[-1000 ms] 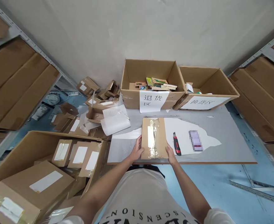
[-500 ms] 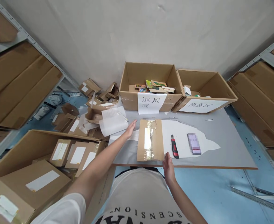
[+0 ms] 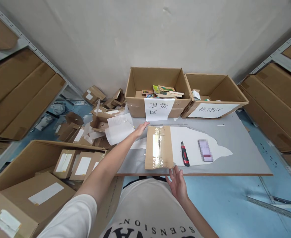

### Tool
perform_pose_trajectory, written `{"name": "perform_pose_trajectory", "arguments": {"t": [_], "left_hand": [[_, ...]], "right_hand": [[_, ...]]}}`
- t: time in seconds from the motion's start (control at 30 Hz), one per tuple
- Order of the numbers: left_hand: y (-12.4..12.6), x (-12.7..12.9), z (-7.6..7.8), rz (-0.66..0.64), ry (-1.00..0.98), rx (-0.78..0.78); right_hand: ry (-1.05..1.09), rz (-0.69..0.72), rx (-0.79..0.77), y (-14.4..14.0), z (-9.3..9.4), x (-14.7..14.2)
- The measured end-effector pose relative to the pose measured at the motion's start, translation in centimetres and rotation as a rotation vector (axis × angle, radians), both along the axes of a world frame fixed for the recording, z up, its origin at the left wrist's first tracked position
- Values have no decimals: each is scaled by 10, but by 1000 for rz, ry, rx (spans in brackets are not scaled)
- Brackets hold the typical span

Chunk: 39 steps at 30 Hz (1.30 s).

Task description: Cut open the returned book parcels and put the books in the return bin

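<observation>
The grey tabletop stood in a storeroom with a blue floor, shelving on both sides and a pale wall behind. Nearest the camera, the right hand hovered just off the near edge, palm down, fingers spread apart and holding nothing, its fingertips close to the near right corner of the flat cardboard parcel but, as far as could be told, no longer on it. A second before, both hands had gripped the parcel's near corners; since then the right had drawn back toward the body and the left hand had travelled up the left side, and it now lay open at the far left corner, fingers extended, touching or nearly touching the edge. That shift read as a regrip after setting the parcel down, not a lift. The parcel lay flat near the front edge, its long axis running away from the person toward the wall, with a strip of clear tape and a white label along that axis. Just right of it lay a red-and-black utility knife, parallel to it, on white paper. Farther off stood two open cartons, the labelled box holding small items and the second box beside it.
</observation>
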<state>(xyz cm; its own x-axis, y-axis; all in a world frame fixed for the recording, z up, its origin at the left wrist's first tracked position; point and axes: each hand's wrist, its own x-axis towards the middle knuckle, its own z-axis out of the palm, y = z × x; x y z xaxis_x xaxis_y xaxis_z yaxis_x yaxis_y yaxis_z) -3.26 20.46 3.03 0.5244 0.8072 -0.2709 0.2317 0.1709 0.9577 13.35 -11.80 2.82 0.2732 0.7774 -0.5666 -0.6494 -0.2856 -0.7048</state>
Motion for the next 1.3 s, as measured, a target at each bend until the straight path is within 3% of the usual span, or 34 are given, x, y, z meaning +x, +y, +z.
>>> {"name": "perform_pose_trajectory", "arguments": {"t": [0.73, 0.93, 1.17, 1.3], "left_hand": [[-2, -1, 7, 14, 31, 36], [0, -2, 3, 8, 49, 38], [5, -2, 0, 1, 74, 49], [5, -1, 1, -8, 75, 44]], "right_hand": [[-43, 52, 34, -8, -5, 2], [-3, 33, -1, -6, 1, 1], [-53, 56, 54, -7, -6, 0], [26, -11, 14, -6, -1, 0]]}}
